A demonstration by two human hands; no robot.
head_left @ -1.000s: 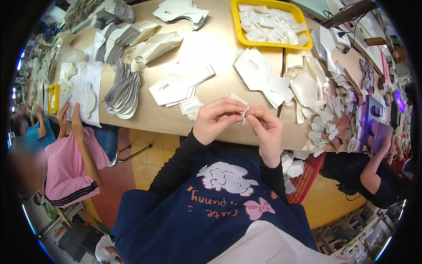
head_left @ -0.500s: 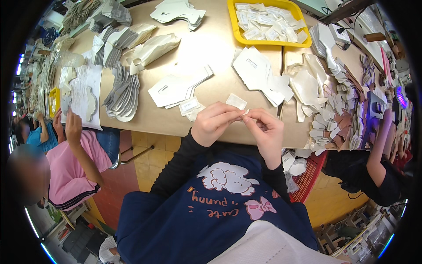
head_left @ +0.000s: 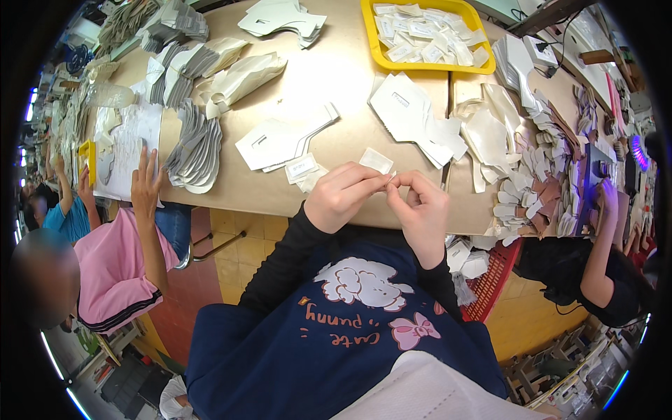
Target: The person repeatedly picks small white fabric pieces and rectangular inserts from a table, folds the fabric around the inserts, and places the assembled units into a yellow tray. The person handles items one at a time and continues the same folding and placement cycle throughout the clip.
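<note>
head view, looking down: the left hand and the right hand meet just over the near edge of the long tan worktop, fingertips facing each other. between them sits a small thin white paper sticker, only a sliver of it showing. the left fingers are pinched together on the sticker from one side, and the right fingers are curled and closed on it from the other; both hands touch at that point. black sleeves run back from the wrists to a dark blue sweatshirt with a white cartoon print.

just beyond the hands, on the worktop, lies a small square white label, and to its left another rectangular white label, both flat and apart from the hands. behind those rests a fanned stack of white cut card pieces. farther off stands a yellow plastic tray filled with small white tags. a heap of white cut pieces lies to the right of centre, and a curved pile of grey sole-shaped pieces lies to the left.

at the left a person in a pink top reaches one hand up to the worktop edge, onto a white sheet. at the right another person in dark clothing sits by a red plastic basket that is below the worktop.
</note>
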